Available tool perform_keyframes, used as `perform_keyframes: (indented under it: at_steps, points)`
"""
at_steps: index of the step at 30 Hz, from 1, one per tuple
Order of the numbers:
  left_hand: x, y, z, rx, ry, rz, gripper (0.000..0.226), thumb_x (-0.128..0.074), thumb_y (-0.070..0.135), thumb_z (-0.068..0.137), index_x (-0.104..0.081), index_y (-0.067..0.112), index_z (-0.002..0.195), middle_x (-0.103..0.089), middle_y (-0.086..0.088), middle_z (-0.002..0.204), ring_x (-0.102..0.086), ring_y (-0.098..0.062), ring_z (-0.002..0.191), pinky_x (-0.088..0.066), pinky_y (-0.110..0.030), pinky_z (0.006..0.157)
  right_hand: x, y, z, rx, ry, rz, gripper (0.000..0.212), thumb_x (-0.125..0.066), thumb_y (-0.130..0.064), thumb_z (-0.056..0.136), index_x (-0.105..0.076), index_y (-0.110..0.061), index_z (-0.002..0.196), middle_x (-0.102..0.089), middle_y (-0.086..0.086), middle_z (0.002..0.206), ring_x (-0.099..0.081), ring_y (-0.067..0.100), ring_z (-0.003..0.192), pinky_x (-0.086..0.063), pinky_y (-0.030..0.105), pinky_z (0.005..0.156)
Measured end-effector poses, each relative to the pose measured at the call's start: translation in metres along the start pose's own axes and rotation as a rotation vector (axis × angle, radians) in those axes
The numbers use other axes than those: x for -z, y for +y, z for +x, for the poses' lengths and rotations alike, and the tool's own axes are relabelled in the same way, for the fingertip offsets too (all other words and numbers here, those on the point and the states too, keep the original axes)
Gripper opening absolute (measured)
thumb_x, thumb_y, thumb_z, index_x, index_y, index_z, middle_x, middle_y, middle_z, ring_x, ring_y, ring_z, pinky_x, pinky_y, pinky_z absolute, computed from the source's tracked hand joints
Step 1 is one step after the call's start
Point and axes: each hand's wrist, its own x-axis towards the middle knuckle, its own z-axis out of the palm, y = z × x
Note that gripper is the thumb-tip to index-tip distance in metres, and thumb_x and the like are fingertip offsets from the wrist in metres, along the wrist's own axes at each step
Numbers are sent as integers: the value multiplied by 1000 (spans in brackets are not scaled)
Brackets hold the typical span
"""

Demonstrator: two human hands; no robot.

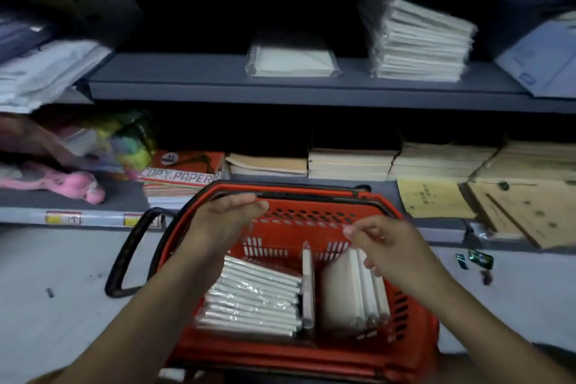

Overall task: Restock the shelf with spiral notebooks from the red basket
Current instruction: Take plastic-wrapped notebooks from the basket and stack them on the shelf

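Reaching over the red basket [299, 196], both empty: left hand [224, 218] flat, fingers straight; right hand [389, 246] loosely curled, gripping nothing. Spiral notebooks [252, 299] lay shingled in plastic wrap at basket left, more stood on edge [367, 284] at right. Upper shelf [218, 78] already held a tall stack [417, 40] and a low pile [290, 59] beside it. Best done, by judgement, by clamping a small bundle from both sides, lifting level, then squaring it onto the low pile; slippery wrap likely to slide.
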Motion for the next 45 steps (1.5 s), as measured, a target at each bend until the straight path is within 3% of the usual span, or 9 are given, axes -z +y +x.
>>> perform_keyframes:
  at_steps: [5, 9, 13, 17, 20, 23, 27, 35, 45]
  points:
    - [-3, -23, -3, 180, -104, -79, 31, -72, 13, 86, -68, 5, 116, -69, -4, 87, -58, -16, 72, -46, -25, 62, -54, 34, 4, -220, -253, -52, 41, -63, -37, 95, -68, 3, 89, -63, 15, 70, -65, 30, 54, -59, 40, 55]
    - [-22, -21, -3, 139, -143, -32, 29, -76, 15, 84, -71, 8, 111, -71, -7, 93, -60, -17, 75, -47, -20, 53, -98, 52, 13, -364, -288, -74, 43, -56, -49, 97, -66, -8, 104, -64, 6, 68, -70, 24, 57, -61, 32, 54]
    - [-39, -27, 0, 133, -206, 56, 27, -79, 19, 82, -73, 12, 108, -73, -6, 91, -63, -16, 74, -49, -25, 59, -129, 78, 13, -441, -387, -119, 39, -49, -59, 96, -60, -22, 92, -66, 0, 77, -68, 19, 65, -53, 23, 52]
    - [-42, -37, 8, 157, -236, 143, 28, -78, 18, 83, -71, 13, 110, -69, -2, 83, -63, -15, 74, -51, -28, 67, -139, 89, 17, -368, -392, -182, 38, -56, -54, 95, -56, -20, 77, -64, 0, 75, -68, 24, 75, -51, 28, 62]
    - [-40, -42, 15, 174, -222, 164, 29, -77, 15, 84, -69, 10, 112, -67, -3, 82, -60, -15, 72, -50, -25, 64, -131, 90, 25, -380, -495, -140, 23, -71, -40, 89, -61, -20, 94, -72, 4, 88, -69, 17, 73, -57, 27, 62]
    - [-39, -46, 17, 195, -203, 183, 28, -76, 15, 85, -68, 11, 112, -65, -3, 79, -60, -14, 71, -49, -20, 58, -134, 107, 21, -349, -624, -280, 61, -83, -51, 61, -66, -24, 113, -74, -6, 111, -69, 8, 96, -56, 27, 88]
    - [-40, -54, 19, 210, -186, 221, 31, -77, 15, 85, -68, 11, 114, -71, -7, 95, -64, -18, 81, -51, -21, 61, -148, 109, 5, -299, -487, -341, 38, -75, -46, 78, -69, -21, 107, -73, -6, 107, -67, 12, 96, -52, 25, 82]
    - [-43, -76, 10, 228, -208, 309, 28, -75, 14, 85, -68, 10, 112, -70, -7, 89, -61, -18, 77, -51, -26, 65, -132, 97, 5, -455, -272, -461, 40, -66, -37, 83, -66, -12, 115, -70, 7, 117, -67, 25, 109, -56, 27, 84]
    - [-38, -70, 9, 182, -259, 281, 18, -71, 18, 89, -70, 12, 106, -71, -8, 91, -63, -19, 78, -54, -31, 74, -43, 36, 17, -453, 22, -61, 26, -60, -32, 87, -73, -15, 73, -69, 5, 51, -60, 18, 42, -47, 23, 54]
